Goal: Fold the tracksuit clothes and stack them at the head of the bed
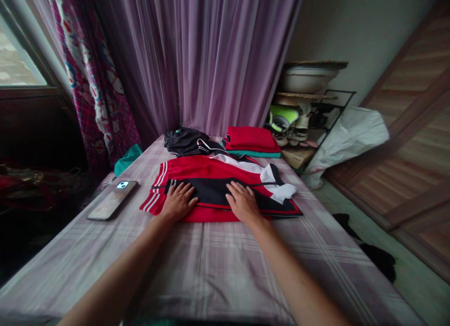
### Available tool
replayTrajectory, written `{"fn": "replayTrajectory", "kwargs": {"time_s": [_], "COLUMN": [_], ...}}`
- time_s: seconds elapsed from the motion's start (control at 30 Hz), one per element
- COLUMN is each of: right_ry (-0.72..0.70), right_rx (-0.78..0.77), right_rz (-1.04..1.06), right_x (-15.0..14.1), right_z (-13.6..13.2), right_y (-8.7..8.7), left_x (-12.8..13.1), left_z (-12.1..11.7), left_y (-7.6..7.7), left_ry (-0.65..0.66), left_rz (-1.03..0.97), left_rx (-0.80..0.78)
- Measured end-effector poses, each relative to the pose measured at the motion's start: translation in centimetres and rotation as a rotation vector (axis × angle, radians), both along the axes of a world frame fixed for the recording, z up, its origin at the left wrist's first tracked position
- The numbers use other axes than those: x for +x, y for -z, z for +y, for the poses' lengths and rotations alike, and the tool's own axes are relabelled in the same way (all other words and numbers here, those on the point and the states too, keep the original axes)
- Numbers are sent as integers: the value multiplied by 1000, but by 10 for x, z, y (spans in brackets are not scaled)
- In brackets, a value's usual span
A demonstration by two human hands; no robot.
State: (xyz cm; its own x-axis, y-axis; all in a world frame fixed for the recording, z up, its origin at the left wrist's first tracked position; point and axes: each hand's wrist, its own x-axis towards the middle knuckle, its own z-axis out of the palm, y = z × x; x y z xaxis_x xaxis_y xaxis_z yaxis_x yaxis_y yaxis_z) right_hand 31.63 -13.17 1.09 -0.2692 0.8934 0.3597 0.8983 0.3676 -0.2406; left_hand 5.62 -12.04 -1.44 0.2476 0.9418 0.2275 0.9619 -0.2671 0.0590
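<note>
A red, black and white sports jacket lies spread flat on a table covered with a pale plaid cloth. My left hand rests palm down on the jacket's left part, fingers stretched out. Flat on the black band near the middle lies my right hand, its fingers also spread. Neither hand holds anything. The jacket's white collar is bunched at the right end.
A phone lies face down left of the jacket. Behind it are a crumpled black garment and a folded red and teal stack. Purple curtains hang at the back. A shoe rack and a white bag stand to the right.
</note>
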Motion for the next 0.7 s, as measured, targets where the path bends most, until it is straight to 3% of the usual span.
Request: {"fn": "replayTrajectory", "kwargs": {"time_s": [0.13, 0.27, 0.43, 0.57, 0.7], "right_ry": [-117, -164, -19, 145, 248], "right_rx": [-90, -278, -393, -424, -331], "right_rz": [16, -83, -180, -190, -156], "right_x": [-48, -63, -9, 44, 60], "right_z": [20, 36, 48, 50, 37], "right_y": [-20, -9, 8, 5, 0], "left_x": [-3, -2, 0, 1, 1], "left_z": [2, 2, 1, 0, -1], "left_y": [1, 0, -2, -4, -4], "left_ry": [-11, -38, -35, -42, -39], "left_rz": [-12, 10, 34, 37, 44], "left_rx": [19, -15, -30, -9, 0]}}
